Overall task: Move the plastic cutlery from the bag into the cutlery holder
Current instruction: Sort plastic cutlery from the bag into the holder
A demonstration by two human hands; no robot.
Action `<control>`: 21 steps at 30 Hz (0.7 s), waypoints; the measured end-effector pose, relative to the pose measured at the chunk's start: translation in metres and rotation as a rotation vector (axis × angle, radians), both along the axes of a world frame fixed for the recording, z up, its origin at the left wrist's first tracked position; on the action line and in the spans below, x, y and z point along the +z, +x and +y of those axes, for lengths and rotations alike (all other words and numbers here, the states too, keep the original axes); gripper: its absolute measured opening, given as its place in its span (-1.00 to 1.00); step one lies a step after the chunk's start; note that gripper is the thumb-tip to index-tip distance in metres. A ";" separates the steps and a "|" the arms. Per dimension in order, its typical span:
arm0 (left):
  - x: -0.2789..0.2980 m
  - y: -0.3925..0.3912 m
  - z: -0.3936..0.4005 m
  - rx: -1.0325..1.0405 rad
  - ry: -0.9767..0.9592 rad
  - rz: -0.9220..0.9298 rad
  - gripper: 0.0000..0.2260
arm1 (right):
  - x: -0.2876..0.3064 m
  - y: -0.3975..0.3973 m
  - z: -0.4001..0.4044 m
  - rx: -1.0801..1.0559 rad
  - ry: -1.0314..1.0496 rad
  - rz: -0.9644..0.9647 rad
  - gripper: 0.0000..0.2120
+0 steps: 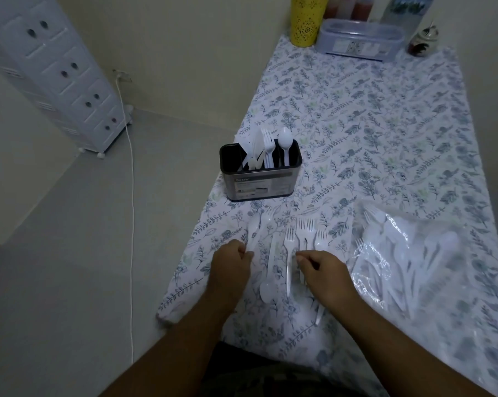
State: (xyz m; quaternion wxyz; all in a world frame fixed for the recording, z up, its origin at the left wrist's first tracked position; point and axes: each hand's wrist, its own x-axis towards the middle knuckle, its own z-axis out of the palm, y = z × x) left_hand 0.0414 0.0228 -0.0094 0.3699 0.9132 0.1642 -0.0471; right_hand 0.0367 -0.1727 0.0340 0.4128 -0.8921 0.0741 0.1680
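A dark cutlery holder (260, 179) stands near the table's left edge with white plastic knives, forks and a spoon upright in it. In front of it, loose white forks (305, 230), a knife (272, 253) and a spoon (266, 290) lie on the cloth. A clear plastic bag (408, 259) with more white cutlery lies to the right. My left hand (232, 265) is closed on the handle of a blurred white spoon (253, 230). My right hand (325, 273) pinches fork handles among the loose pieces.
The table carries a floral cloth (371, 124). At its far end stand a yellow perforated cup (306, 20), a clear lidded box (359, 38), bottles and a small jar (422, 40). A white drawer unit (58, 75) and a cable (131, 196) are on the floor at left.
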 end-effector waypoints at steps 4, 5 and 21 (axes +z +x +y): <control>0.018 -0.015 -0.017 -0.056 -0.212 -0.011 -0.88 | -0.006 -0.003 0.003 -0.104 0.211 0.162 -0.76; 0.019 -0.017 -0.022 -0.092 -0.247 0.007 -0.87 | -0.006 -0.003 0.005 -0.125 0.278 0.213 -0.82; -0.019 0.017 -0.004 -0.093 0.097 0.063 -0.81 | -0.008 0.002 0.005 -0.145 0.243 0.195 -0.67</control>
